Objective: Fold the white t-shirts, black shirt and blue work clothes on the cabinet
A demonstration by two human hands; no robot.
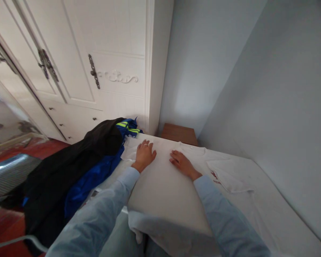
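Observation:
A white T-shirt [166, 185] lies spread over a white-topped surface, its lower edge hanging down over the near side. My left hand [144, 153], with a ring on one finger, rests on the cloth by a sleeve-like piece [128, 149] at the left. Its fingers are stretched out and hold nothing. My right hand [183, 163] lies on the fabric left of the neckline [194, 148], fingers extended. Farther right is a white sleeve [231, 176], with a small dark red print [216, 177] partly covered beside it.
A black and blue garment pile [96, 150] with yellow-green stripes drapes off the surface's left side. Behind stands a white wardrobe [117, 43]. A brown wooden piece [179, 133] sits in the corner, and a grey wall [283, 107] borders the right. A pale cable [21, 238] crosses the lower left.

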